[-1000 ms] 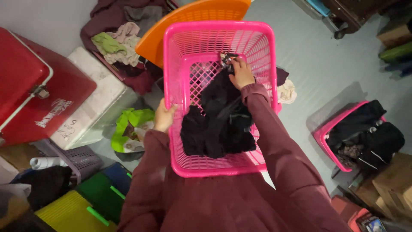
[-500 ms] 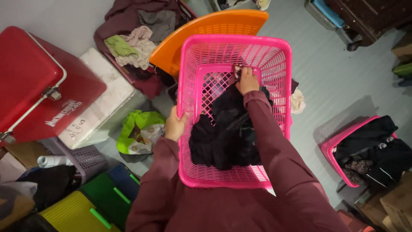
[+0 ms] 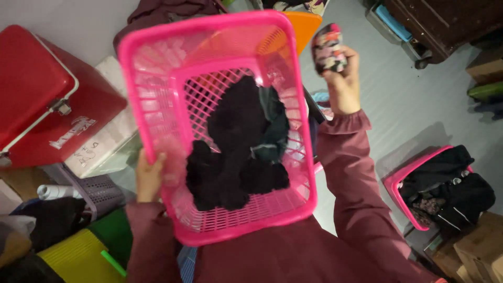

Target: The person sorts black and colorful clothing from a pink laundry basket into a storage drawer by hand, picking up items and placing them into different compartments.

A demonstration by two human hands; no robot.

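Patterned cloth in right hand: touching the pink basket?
Apart. Head view shows the right hand holding the patterned cloth clear of the pink basket, floor between them.

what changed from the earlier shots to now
The right hand lifted out of the pink basket holding a small patterned cloth. The basket, gripped by the left hand, rose and tilted. The black clothes stayed inside.

On my left I've got a red cooler (image 3: 31, 99) with a metal latch, a white box (image 3: 99, 141) tucked against it. Grey perforated crate (image 3: 99, 196) below, yellow bin (image 3: 78, 259) at the corner. Over on the right, a second pink basket (image 3: 401, 191) stuffed with dark clothes (image 3: 450, 181), cardboard boxes (image 3: 474, 243) just beside it.
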